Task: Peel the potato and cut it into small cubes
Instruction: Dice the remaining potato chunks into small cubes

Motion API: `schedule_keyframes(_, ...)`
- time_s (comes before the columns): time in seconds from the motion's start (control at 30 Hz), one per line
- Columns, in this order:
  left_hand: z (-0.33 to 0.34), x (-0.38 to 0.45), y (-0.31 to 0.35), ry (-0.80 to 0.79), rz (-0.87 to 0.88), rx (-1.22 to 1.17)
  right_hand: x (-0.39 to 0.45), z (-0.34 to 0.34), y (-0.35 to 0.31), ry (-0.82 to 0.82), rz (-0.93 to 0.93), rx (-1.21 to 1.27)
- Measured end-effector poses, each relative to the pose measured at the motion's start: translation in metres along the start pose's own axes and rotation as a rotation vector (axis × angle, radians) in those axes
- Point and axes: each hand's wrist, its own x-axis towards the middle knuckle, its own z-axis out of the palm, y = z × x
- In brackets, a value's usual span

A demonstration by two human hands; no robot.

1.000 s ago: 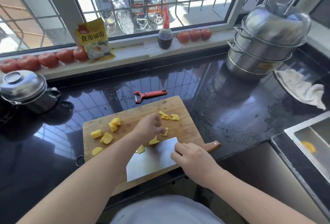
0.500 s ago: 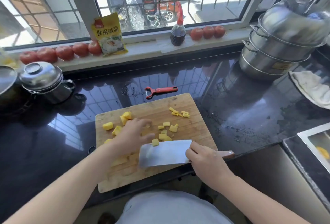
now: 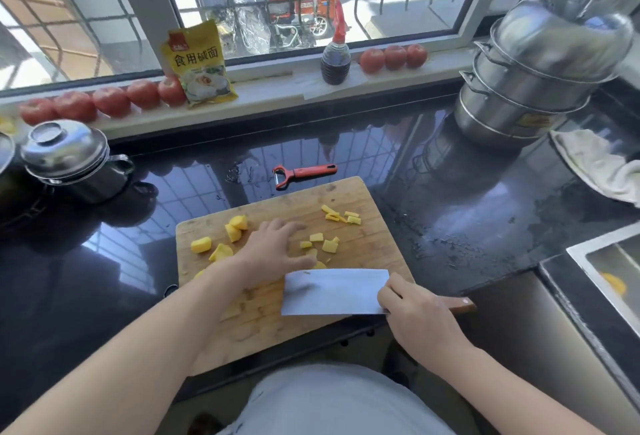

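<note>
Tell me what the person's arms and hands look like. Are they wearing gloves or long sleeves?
No gloves and no long sleeves. Both forearms are bare all the way to the bottom edge of the picture. The left hand and the right hand are bare too, and I can't see any rings, watch or bracelet. The fingers have short, plain nails. Near the body there's light grey clothing.

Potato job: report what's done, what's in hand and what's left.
Done: peeling, since the peeler lies aside and only yellow flesh shows. Small cubes sit mid-board.
In hand: the right hand grips the cleaver; the left hand reaches over the cutting board.
Left: the bigger chunks still need dicing.
</note>
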Motion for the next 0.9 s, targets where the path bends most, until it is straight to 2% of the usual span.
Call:
schedule_keyframes(0.07, 0.006, -0.006, -0.01, -0.047, -0.027, 0.145, 0.0, 0.0, -0.002, -0.007, -0.002, 0.014)
schedule_keyframes(0.1, 0.009, -0.006, -0.014, 0.013, -0.071, 0.186, 0.0, 0.0, -0.003, -0.017, -0.009, 0.021)
schedule_keyframes(0.17, 0.012, -0.006, -0.016, 0.246, -0.168, 0.158, 0.0, 0.001, -0.006, -0.049, -0.032, 0.035)
schedule_keyframes(0.23, 0.007, -0.013, -0.015, 0.477, -0.273, -0.158, 0.003, 0.003, -0.008, -0.114, -0.058, 0.036)
schedule_keyframes(0.3, 0.001, -0.032, -0.02, 0.607, -0.362, -0.52, 0.005, 0.002, -0.011, -0.172, -0.045, 0.067)
schedule_keyframes(0.4, 0.006, -0.079, -0.036, 0.717, -0.478, -0.682, 0.014, 0.004, -0.029, -0.23, 0.031, 0.192)
schedule_keyframes(0.53, 0.039, -0.122, -0.061, 0.639, -0.636, -0.708, 0.041, 0.018, -0.068, -0.333, 0.139, 0.258)
schedule_keyframes(0.63, 0.056, -0.134, -0.06, 0.573, -0.615, -0.654, 0.057, 0.023, -0.081, -0.322, 0.209, 0.233)
schedule_keyframes(0.9, 0.062, -0.144, -0.054, 0.583, -0.612, -0.535, 0.088, 0.0, -0.025, -0.208, 0.393, 0.112)
